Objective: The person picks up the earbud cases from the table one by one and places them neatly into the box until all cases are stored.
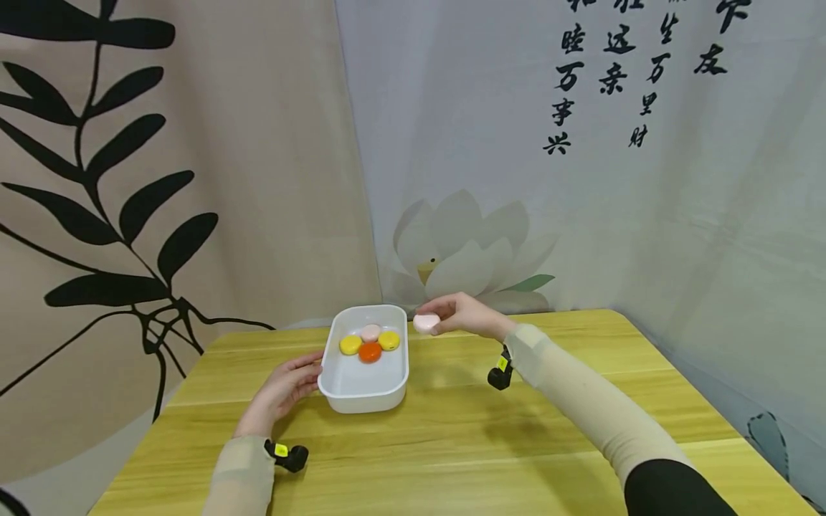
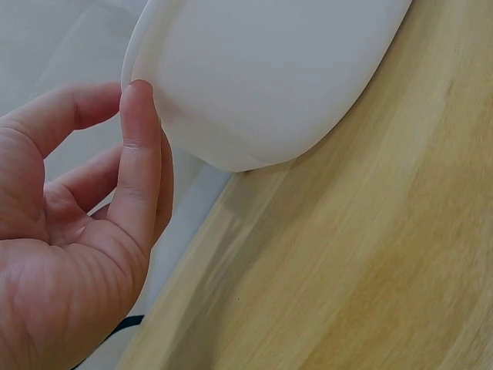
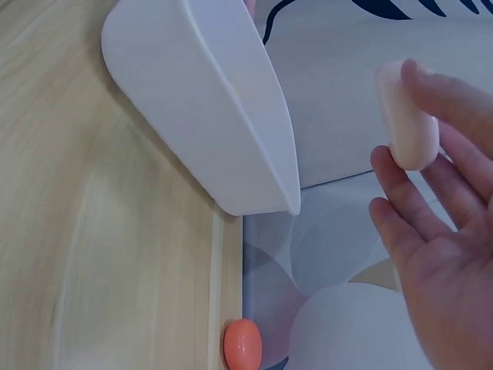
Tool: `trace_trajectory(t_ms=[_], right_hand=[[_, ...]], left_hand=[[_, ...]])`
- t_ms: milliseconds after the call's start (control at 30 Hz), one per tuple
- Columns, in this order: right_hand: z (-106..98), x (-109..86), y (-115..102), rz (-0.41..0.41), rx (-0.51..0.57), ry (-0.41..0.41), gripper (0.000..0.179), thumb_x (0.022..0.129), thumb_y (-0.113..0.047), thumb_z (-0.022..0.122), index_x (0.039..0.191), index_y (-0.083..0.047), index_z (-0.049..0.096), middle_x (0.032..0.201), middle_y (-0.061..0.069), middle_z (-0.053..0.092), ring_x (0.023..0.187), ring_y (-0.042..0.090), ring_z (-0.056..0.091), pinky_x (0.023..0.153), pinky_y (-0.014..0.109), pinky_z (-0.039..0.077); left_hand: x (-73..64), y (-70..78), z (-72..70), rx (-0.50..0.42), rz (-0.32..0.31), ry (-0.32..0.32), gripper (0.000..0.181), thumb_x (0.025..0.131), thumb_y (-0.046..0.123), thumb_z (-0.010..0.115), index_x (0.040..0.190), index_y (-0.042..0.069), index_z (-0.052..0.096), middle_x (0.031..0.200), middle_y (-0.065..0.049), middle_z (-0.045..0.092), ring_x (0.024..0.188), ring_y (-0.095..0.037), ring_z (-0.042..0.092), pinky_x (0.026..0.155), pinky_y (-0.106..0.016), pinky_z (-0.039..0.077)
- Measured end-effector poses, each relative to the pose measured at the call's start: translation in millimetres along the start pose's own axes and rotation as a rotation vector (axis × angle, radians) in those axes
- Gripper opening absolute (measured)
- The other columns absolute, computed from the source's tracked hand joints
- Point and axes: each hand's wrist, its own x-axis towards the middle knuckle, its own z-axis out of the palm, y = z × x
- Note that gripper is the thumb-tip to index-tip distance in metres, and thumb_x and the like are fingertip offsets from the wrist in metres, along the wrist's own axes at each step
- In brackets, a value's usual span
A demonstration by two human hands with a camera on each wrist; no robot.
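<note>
My right hand [image 1: 467, 315] pinches a pale pink rounded disc [image 1: 426, 323] between thumb and fingers, just right of a white tub [image 1: 363, 405]. In the right wrist view, the disc [image 3: 408, 119] stands on edge in the fingers, apart from the tub. Inside the tub lie two yellow discs [image 1: 350, 345], another pale pink disc [image 1: 371, 332] and an orange disc [image 1: 370, 352]. At the tub's left side, my left hand [image 1: 284, 390] holds the rim. The left wrist view has its thumb and fingertips [image 2: 139, 108] right at the rim.
The wooden table [image 1: 452, 444] carries the tub near its back edge. Another orange disc [image 3: 243, 344] lies by that edge in the right wrist view. Behind hangs a printed cloth [image 1: 464, 143] with leaves, a flower and writing.
</note>
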Motion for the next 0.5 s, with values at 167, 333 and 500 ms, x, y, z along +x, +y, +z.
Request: trace_trajectory(t_ms=[167, 333, 500], right_hand=[[1.6, 0.3, 0.1, 0.024, 0.007, -0.004, 0.047, 0.083, -0.004, 0.075, 0.128, -0.004, 0.062, 0.117, 0.008, 0.067, 0.107, 0.022, 0.061, 0.089, 0.035, 0.053], [4.2, 4.1, -0.6, 0.025, -0.014, -0.009, 0.047, 0.083, -0.006, 0.076, 0.128, -0.006, 0.063, 0.116, 0.007, 0.067, 0.106, 0.022, 0.061, 0.088, 0.034, 0.053], [7.9, 8.7, 0.1, 0.024, 0.006, -0.014, 0.046, 0.083, -0.004, 0.074, 0.128, -0.003, 0.062, 0.117, 0.010, 0.066, 0.108, 0.026, 0.060, 0.089, 0.035, 0.053]], left_hand=[[-1.0, -3.2, 1.0, -0.006, 0.004, -0.009, 0.053, 0.097, 0.008, 0.058, 0.143, -0.010, 0.037, 0.106, -0.012, 0.066, 0.086, -0.017, 0.064, 0.074, -0.023, 0.055], [-0.4, -5.6, -0.2, 0.013, 0.005, -0.005, 0.053, 0.097, 0.006, 0.057, 0.144, -0.010, 0.036, 0.113, -0.015, 0.064, 0.086, -0.016, 0.063, 0.074, -0.023, 0.055], [0.6, -4.0, -0.7, 0.029, 0.020, -0.002, 0.054, 0.096, 0.006, 0.059, 0.143, -0.009, 0.037, 0.118, -0.018, 0.061, 0.089, -0.018, 0.063, 0.075, -0.023, 0.055]])
